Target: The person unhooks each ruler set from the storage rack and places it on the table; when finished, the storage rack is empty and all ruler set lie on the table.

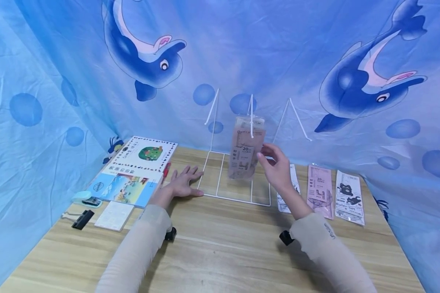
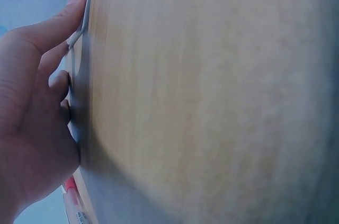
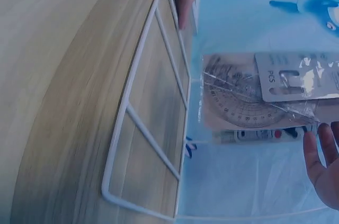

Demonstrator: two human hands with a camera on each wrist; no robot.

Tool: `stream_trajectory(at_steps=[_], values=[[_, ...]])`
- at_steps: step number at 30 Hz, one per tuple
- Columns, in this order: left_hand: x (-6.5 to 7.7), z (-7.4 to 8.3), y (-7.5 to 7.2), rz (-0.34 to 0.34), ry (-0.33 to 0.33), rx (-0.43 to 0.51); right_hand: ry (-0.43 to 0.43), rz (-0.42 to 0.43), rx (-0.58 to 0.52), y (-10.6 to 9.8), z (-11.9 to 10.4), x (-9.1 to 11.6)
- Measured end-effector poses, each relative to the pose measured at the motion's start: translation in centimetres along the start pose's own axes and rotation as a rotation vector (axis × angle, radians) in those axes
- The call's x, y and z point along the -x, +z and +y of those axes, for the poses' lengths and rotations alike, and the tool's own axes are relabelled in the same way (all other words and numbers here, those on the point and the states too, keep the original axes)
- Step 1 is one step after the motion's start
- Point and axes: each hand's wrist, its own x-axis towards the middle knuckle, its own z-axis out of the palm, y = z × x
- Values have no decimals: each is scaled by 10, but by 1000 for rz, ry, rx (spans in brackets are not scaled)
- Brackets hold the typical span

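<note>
A white wire display rack [image 1: 234,200] stands on the table with three hooks at its top. From the middle hook hangs a pink ruler set packet [image 1: 246,142]; its clear protractor and triangle show in the right wrist view, where another packet's edge [image 3: 249,136] peeks out behind it. My right hand [image 1: 278,167] is at the packet's right edge, its fingers [image 3: 312,152] loosely extended beside the plastic. My left hand [image 1: 184,183] rests on the wood with fingers spread, thumb and fingertips against the rack's left front corner.
Right of the rack lie a pink packet [image 1: 320,191], a cat-print ruler set [image 1: 348,199] and a partly covered white packet [image 1: 294,179]. At left are books [image 1: 146,156], a red pen [image 1: 166,170], a white pad [image 1: 114,215], a binder clip [image 1: 82,219] and a stapler [image 1: 88,198].
</note>
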Motion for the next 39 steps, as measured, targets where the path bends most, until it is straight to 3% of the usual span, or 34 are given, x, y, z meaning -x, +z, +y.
stream_trajectory(at_steps=[6, 12, 15, 21, 25, 32, 39], values=[[-1, -1, 0, -1, 10, 2, -18, 55, 27, 10, -26, 4], [0, 0, -2, -2, 14, 2, -17, 108, 15, 11, -32, 4], [0, 0, -2, -1, 10, 0, -35, 93, -12, 11, -24, 1], [0, -1, 0, 4, 6, 2, -93, 72, 26, 12, -42, 1], [-1, -2, 2, 3, 10, 2, -137, 78, 45, 9, -42, 0], [0, -1, 1, 3, 9, 5, -173, 60, -48, 2, -26, -5], [1, 0, 0, 2, 16, 1, -171, -34, -90, -7, -32, 4]])
